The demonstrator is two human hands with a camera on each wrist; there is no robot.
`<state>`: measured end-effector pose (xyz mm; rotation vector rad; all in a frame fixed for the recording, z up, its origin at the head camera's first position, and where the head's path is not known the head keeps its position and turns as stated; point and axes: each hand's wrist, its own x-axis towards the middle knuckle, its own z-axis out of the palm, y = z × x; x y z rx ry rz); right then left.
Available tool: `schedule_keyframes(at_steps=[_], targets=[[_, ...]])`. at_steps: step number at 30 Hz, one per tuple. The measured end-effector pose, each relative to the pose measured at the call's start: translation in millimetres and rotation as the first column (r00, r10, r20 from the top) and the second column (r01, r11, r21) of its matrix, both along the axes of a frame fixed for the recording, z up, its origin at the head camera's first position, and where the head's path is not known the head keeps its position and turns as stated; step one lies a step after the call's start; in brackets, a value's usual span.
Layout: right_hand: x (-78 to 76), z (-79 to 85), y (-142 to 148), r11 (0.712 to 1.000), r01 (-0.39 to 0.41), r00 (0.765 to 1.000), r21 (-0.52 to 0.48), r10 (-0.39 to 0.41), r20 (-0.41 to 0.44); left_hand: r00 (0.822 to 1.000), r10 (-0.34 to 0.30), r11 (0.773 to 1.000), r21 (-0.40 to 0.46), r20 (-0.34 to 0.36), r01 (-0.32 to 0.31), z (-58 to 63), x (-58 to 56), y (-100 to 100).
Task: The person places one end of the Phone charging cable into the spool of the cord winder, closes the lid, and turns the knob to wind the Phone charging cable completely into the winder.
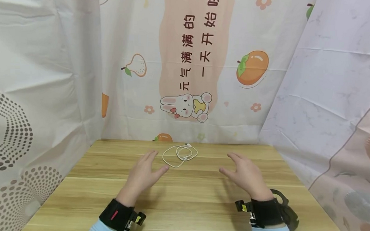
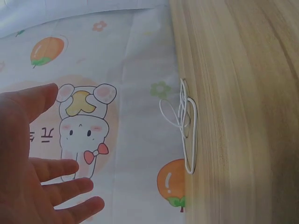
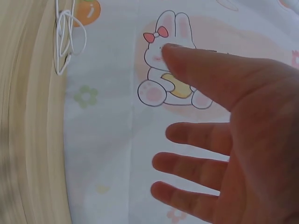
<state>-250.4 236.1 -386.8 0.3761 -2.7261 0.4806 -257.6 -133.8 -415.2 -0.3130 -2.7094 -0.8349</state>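
So, printed curtain at the back, wood-grain counter in front. Left hand and right hand hover over it, thumbs spread wide from the fingers, gripping nothing. Some black thing by the right wrist is partly hidden (can't make out what). White cable lies loosely coiled near the back edge, closer to the left hand, its plug too tiny to identify.

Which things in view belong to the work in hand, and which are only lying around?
Probably in the work:
Thin white cable in loose loops, untouched
Left hand and right hand, both empty

Apparently only around:
White cloth backdrop printed with rabbit and fruit
Rounded black object, partly hidden, too unclear to name
Pale wood-grain table, the support
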Motion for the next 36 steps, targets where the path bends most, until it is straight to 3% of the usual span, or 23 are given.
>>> schedule_keyframes(at_steps=[19,36], targets=[[16.4,-0.8,42.1,0.996,0.074,0.988,0.058,-0.082,0.133,0.996,-0.053,0.996,0.072,0.072,0.048,-5.3,2.6,9.6],[27.5,-0.4,82.9,0.989,0.094,0.936,0.116,-0.128,0.327,0.980,-0.135,0.982,0.155,0.148,0.111,-10.9,3.0,19.5]])
